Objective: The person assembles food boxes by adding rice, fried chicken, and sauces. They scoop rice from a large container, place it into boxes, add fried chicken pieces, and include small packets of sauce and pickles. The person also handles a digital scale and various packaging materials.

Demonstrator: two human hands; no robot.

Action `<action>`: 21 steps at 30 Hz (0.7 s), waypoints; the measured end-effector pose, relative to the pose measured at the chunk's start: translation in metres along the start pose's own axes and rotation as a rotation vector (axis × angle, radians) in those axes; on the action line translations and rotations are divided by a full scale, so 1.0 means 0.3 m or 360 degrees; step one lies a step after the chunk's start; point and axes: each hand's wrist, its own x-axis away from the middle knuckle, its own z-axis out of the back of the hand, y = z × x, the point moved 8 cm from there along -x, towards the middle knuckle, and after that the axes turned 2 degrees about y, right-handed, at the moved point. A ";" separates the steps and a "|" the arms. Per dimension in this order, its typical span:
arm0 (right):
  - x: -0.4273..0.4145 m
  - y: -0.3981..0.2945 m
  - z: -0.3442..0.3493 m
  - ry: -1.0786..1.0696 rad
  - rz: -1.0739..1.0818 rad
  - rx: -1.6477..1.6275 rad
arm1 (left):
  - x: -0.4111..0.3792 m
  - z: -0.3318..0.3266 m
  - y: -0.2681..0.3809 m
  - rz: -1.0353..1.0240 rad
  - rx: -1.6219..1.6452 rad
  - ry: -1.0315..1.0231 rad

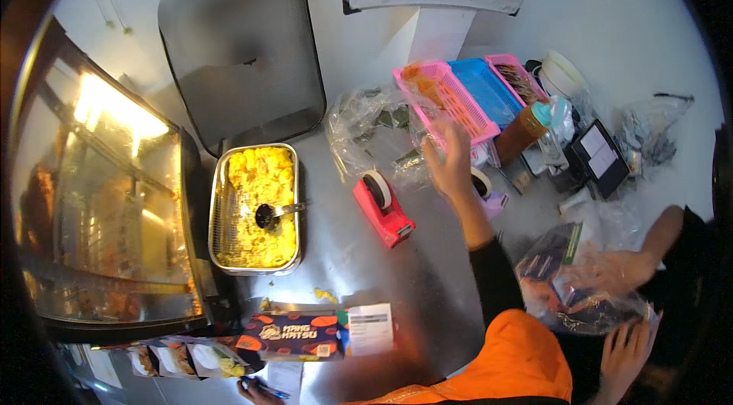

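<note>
At the bottom edge my left hand [257, 392], partly cut off, grips a blue pen [274, 390] beside a paper slip [284, 379]. My right hand [449, 159] reaches forward from an orange and black sleeve. It is blurred over the near end of a pink plastic basket [452, 98] and a clear plastic bag [361, 118] of dark green packets; whether its fingers hold anything is unclear. Below it stand a red tape dispenser [383, 210] and a purple tape dispenser [492, 202]. A printed food box [295, 336] lies near my left hand, with a paper slip [370, 327] at its end.
A metal tray [215, 233] of yellow food holds a black scoop [268, 216]. The lit display case [114, 199] borders the left. Blue basket [484, 84], sauce bottle [518, 133] and tablet [601, 159] stand right. A co-worker's hands [615, 273] handle a clear bag [564, 313].
</note>
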 end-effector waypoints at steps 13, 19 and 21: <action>-0.038 1.398 0.006 -0.0063 -0.1181 0.1707 | 0.062 -0.085 0.173 -0.1172 -0.1581 0.0355; 0.043 1.550 -0.026 -0.0874 -0.1601 0.1560 | 0.082 -0.089 0.172 -0.0912 -0.1509 0.0199; 0.033 1.489 -0.030 -0.0803 -0.1691 0.1679 | 0.088 -0.093 0.174 -0.0867 -0.1504 0.0158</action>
